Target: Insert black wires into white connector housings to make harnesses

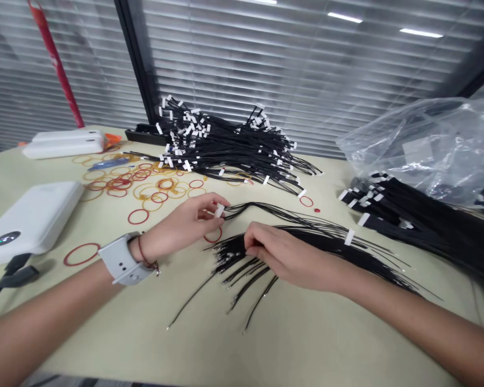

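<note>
Between the thumb and fingers of my left hand (191, 217) is a small white connector (219, 210), with several thin black wires (262, 205) running from it to the right. My right hand (282, 251) is pinched over the left part of a loose fan of black wires (318, 240) with bare metal tips. Its fingertips face away from me, so what they grip is hard to make out, most likely a wire end. Another white connector (349, 237) lies on top of the fan, right of my right hand.
A tall heap of black cables with white connectors (229, 145) stands at the back. Red and yellow rubber bands (138, 216) are scattered left. Two white power banks (36, 215) sit farther left. Bundled black cables (427, 215) and a clear plastic bag (423, 145) lie right.
</note>
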A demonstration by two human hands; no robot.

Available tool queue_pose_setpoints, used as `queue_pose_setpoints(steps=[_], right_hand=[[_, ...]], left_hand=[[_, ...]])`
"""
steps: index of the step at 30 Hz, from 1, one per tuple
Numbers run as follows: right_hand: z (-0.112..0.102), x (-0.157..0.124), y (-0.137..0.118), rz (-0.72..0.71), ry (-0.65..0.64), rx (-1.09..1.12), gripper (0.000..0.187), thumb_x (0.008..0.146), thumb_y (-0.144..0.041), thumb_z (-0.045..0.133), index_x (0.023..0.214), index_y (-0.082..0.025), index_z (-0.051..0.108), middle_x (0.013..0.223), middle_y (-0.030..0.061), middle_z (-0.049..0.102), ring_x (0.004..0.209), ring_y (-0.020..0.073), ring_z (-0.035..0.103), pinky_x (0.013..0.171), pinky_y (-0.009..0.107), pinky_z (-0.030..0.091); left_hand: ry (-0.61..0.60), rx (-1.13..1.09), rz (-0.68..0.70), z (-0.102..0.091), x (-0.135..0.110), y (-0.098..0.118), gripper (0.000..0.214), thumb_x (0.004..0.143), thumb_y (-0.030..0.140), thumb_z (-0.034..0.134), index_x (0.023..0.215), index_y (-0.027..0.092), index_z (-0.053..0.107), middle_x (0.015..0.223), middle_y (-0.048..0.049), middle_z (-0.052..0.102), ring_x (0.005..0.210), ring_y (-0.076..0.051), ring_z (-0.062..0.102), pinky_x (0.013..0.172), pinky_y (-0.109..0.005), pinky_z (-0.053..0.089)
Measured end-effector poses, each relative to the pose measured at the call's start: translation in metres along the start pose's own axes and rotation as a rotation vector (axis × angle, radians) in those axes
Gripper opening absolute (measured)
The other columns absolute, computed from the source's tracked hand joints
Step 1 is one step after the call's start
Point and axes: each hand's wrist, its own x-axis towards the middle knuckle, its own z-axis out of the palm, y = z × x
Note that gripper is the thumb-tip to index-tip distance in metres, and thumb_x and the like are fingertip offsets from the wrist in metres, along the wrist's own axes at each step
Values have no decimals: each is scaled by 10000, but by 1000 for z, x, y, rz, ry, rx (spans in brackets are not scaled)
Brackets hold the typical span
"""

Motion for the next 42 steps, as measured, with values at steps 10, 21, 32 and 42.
queue_pose_setpoints(steps=[10, 21, 32, 42], right_hand=[[13, 4, 22, 17, 289, 56, 163, 863, -271, 482, 806, -155, 582, 785, 4, 524, 756, 84, 496, 686, 203, 394], [12, 0, 36, -32, 362, 55, 204, 900, -204, 391, 896, -143, 586, 796, 18, 512, 751, 83, 488, 689, 205, 398], [9, 3, 30, 137, 335, 49, 92, 845, -201, 488, 784, -162, 546, 799, 9, 570, 745, 112, 514, 696, 249, 401], [5, -3, 28, 120, 261, -7, 77, 848, -141, 421, 793, -160, 472, 819, 21, 540, 740, 115, 482, 667, 254, 377]], left_hand=[[65, -294, -172, 7, 1, -4, 242, 738, 190, 589, 955, 209, 482, 973, -56, 630, 1004, -217, 576, 744, -310, 471], [-23, -350, -221, 9, -3, 2, 207, 752, 131, 577, 902, 226, 469, 1104, -10, 546, 1051, -167, 543, 731, -213, 454], [-47, -280, -196, 20, -4, 11, 198, 727, 158, 599, 867, 210, 469, 908, -7, 622, 942, -165, 578, 729, -241, 437], [-73, -237, -264, 10, -4, 7, 183, 671, 186, 671, 815, 184, 558, 721, 37, 623, 656, -105, 553, 599, -221, 420]])
